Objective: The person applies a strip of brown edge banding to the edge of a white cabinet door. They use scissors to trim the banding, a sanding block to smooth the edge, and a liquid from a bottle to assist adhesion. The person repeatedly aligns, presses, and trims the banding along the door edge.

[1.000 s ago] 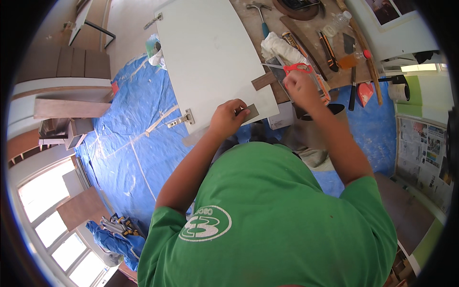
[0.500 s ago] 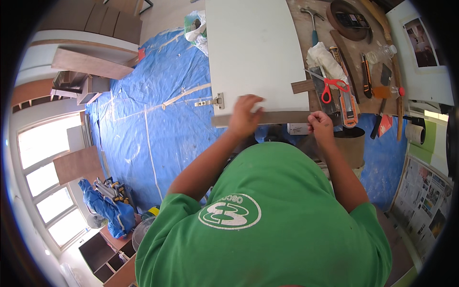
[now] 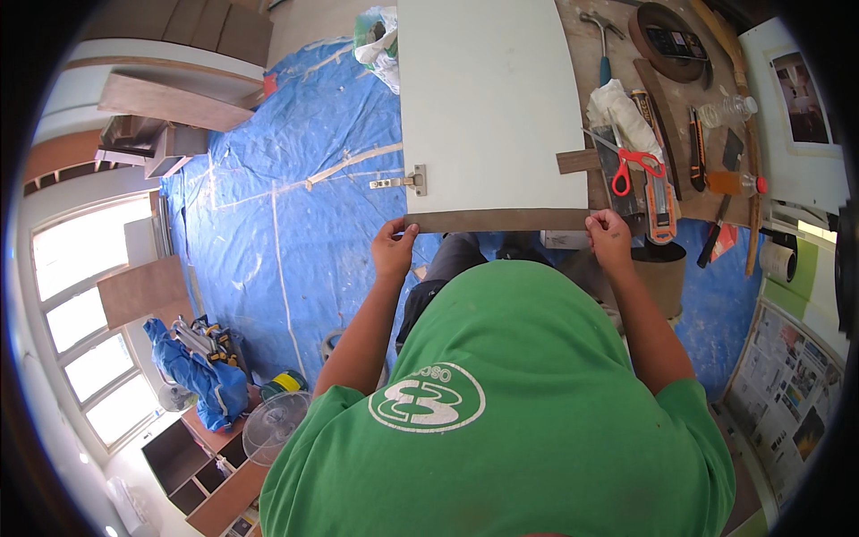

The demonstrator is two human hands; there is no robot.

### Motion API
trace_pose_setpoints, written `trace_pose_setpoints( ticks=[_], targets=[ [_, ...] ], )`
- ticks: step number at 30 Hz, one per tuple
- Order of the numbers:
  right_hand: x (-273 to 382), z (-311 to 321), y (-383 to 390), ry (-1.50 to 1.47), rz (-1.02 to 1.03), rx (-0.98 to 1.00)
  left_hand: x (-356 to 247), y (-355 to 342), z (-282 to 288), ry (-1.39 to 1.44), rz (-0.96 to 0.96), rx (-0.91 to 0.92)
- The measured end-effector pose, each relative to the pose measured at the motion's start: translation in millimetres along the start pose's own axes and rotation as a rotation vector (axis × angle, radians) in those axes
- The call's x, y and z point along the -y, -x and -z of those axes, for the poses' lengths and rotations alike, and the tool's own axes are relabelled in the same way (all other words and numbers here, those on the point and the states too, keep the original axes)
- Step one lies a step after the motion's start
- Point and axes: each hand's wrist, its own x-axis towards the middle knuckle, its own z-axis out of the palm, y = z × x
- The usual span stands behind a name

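A long brown strip of edge banding [image 3: 501, 220] lies along the near edge of a white cabinet door panel [image 3: 492, 107]. Its left end is pinched between the thumb and fingers of my left hand [image 3: 394, 246], at the panel's near left corner. At the other end, my right hand [image 3: 610, 237] pinches the strip near the right corner. On the panel's left edge sits a metal hinge [image 3: 415, 180], its arm sticking out to the left. A short brown offcut [image 3: 577, 161] rests at the panel's right edge.
Right of the panel, the workbench [image 3: 586, 40] bears a hammer [image 3: 604, 54], red scissors [image 3: 637, 161], an orange utility knife [image 3: 697, 148], a banding roll [image 3: 660, 45] and bottles [image 3: 735, 183]. Blue sheeting [image 3: 295, 233] covers the floor at left. A fan [image 3: 276, 428] stands behind left.
My left hand has moved left from over the panel to the strip's left end and now pinches it. My right hand stays at the right end. The view has shifted slightly.
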Motion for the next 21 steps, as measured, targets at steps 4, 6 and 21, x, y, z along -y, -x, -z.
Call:
trace_pose_setpoints(
  ticks=[4,6,21],
  targets=[
    [-7,-3,2,-0.031,0.035,-0.011,13,-4,4,0.034,-0.006,0.003],
    [-17,-1,1,-0.158,0.028,0.006,-10,1,6,-0.003,-0.015,0.016],
    [0,-3,11,-0.329,-0.136,-0.02,1,-11,8,0.091,0.066,0.034]
  ],
)
